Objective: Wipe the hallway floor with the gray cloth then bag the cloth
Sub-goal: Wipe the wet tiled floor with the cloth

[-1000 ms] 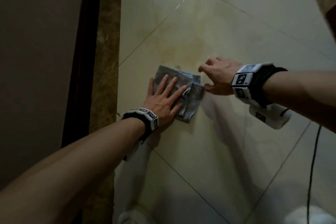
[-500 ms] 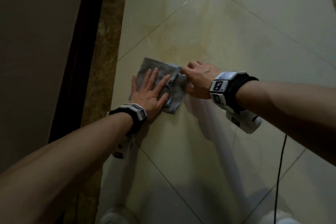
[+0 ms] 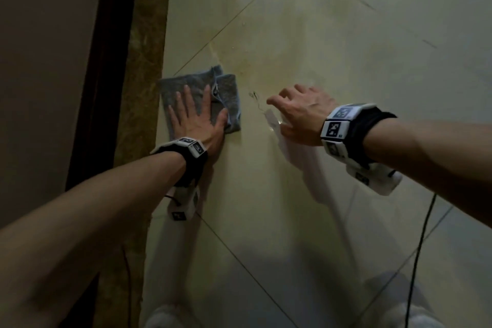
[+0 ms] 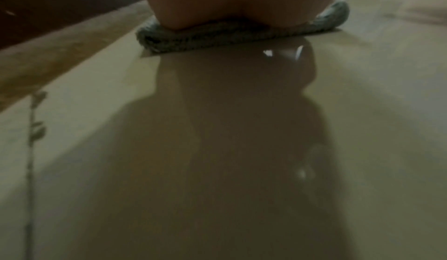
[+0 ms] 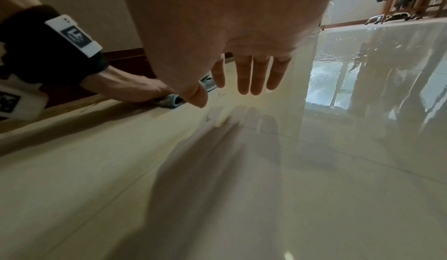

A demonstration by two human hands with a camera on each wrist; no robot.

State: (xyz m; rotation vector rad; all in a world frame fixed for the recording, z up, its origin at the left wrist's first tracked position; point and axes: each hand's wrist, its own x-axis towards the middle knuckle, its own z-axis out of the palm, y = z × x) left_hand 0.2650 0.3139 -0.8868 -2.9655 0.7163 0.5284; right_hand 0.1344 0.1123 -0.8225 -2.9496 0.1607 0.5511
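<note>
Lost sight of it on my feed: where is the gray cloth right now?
In the head view, the gray cloth lies flat on the floor tile at left, beside the brown border strip, under the left hand.

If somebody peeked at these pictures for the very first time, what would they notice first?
Probably the left hand pressed flat, fingers spread, on a folded gray cloth lying on the shiny cream tiled floor, close to the brown marble strip by the wall. Next, the right hand hovering open just above the floor beside the cloth, not touching it, with a yellowish stain on the tile between them.
</note>
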